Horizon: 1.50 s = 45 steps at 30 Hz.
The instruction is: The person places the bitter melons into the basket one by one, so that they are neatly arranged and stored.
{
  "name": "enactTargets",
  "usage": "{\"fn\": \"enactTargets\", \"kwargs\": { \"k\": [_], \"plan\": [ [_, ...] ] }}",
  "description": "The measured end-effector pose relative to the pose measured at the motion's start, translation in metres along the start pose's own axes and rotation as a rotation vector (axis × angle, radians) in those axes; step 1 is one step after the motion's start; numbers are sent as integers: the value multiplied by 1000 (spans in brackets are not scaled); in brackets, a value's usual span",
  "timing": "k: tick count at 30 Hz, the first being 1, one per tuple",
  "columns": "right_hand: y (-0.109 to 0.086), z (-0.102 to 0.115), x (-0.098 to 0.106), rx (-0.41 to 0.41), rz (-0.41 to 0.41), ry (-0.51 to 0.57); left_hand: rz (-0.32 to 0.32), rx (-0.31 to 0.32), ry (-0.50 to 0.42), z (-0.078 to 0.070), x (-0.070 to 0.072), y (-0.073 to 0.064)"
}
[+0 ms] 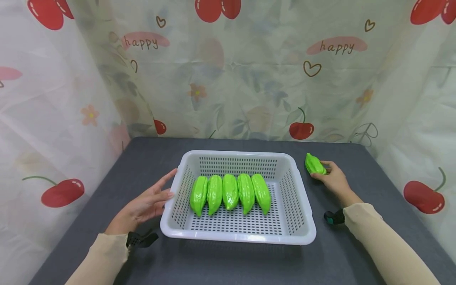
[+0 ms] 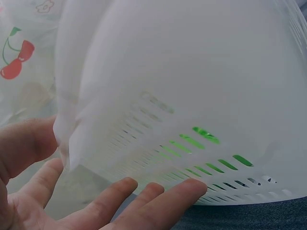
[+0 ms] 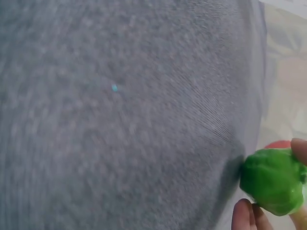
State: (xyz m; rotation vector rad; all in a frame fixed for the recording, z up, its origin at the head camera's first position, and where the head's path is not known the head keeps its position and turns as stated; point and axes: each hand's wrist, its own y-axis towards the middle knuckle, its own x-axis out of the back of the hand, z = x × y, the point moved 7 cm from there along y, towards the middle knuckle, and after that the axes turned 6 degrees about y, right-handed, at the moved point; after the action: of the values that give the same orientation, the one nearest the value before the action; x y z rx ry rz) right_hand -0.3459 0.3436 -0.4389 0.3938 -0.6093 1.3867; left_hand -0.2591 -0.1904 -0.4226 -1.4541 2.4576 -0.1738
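A white plastic basket (image 1: 233, 236) with slotted walls stands on the dark table. Several glossy green ridged fruits (image 1: 230, 192), resembling star fruits, lie side by side in a row inside it. My left hand (image 1: 144, 206) touches the basket's left rim with extended fingers. In the left wrist view, its fingertips (image 2: 194, 188) lie along the outer wall, thumb at the rim. To the basket's right, my right hand (image 1: 334, 179) grips another green ridged fruit (image 1: 314, 164) between thumb and fingers. In the right wrist view that fruit (image 3: 273, 182) shows its lumpy end, close to the grey tabletop (image 3: 120, 120).
The fruits fill the left and middle of the basket; bare slotted floor (image 1: 279, 209) shows at its right. A patterned curtain (image 1: 231, 99) hangs behind the table and along both sides. Black bands (image 1: 140, 239) are strapped on both wrists.
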Motion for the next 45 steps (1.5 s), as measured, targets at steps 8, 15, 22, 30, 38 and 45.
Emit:
{"fn": "enactTargets", "kwargs": {
  "k": [8,15,22,30,38,45],
  "plan": [
    [-4,3,13,25,-42,3,10,-9,0,0,0,0],
    [-8,7,23,55,-104,28,6,-14,10,-1,0,0],
    [-13,13,30,78,-124,65,16,-9,9,-1,0,0],
    [-16,19,33,105,-155,74,24,-13,5,-1,0,-1],
    [-22,29,33,161,-130,71,24,-13,-1,0,0,-1],
    [-28,46,39,201,-142,82,12,-5,-14,1,1,-2]
  ]
}}
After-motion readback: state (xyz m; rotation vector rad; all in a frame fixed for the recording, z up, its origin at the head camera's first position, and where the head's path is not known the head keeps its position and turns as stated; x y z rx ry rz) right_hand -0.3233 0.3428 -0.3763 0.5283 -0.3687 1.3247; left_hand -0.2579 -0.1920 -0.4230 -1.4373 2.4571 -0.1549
